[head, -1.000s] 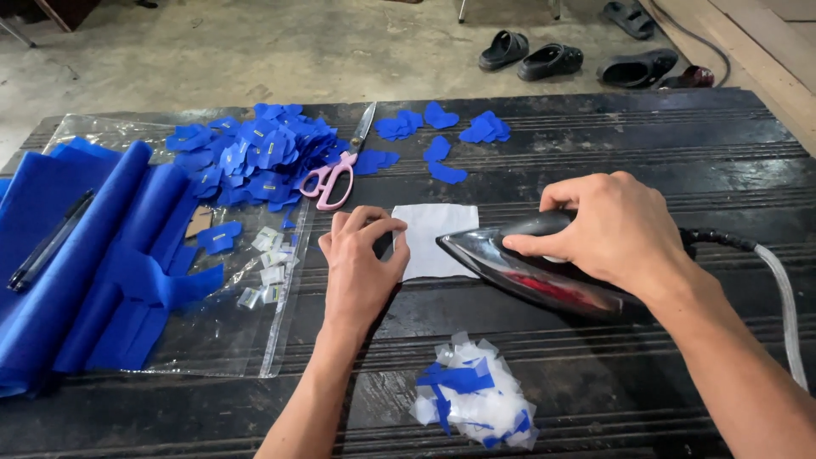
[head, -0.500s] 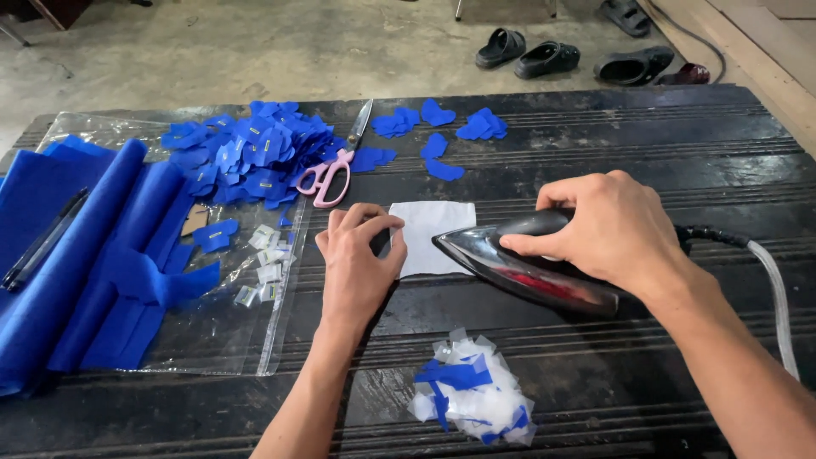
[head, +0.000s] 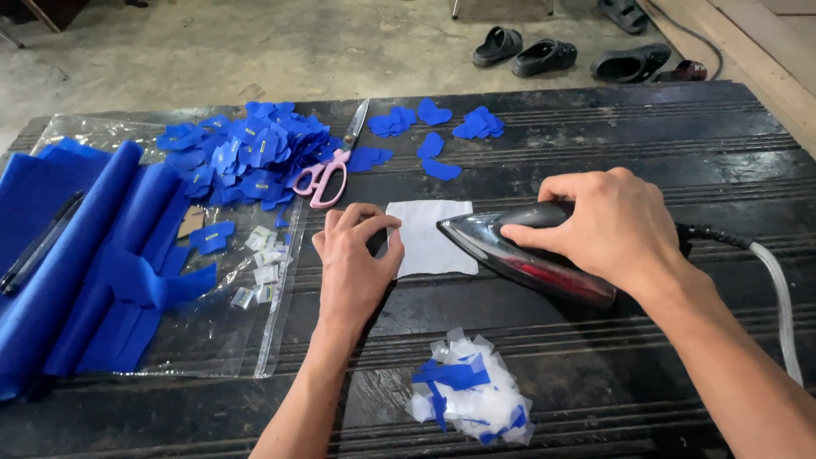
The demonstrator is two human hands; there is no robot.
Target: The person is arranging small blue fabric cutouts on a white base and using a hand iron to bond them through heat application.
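Note:
A white rectangle of cloth (head: 429, 231) lies flat in the middle of the dark table (head: 595, 153). My left hand (head: 353, 263) presses its left edge with the fingertips. My right hand (head: 608, 225) grips the black handle of an electric iron (head: 518, 251), whose pointed silver tip rests on the cloth's right side. The iron's cord (head: 769, 285) runs off to the right.
Pink-handled scissors (head: 327, 170) lie behind the cloth. A heap of blue fabric pieces (head: 246, 157), folded blue fabric (head: 76, 255) and small white tags (head: 259, 268) sit on clear plastic at left. Blue shapes (head: 442, 132) lie farther back. Scraps (head: 467, 391) pile near the front. Sandals (head: 544, 53) are on the floor.
Hands, iron and cloth hold nearly the same positions; only the camera view shifts slightly.

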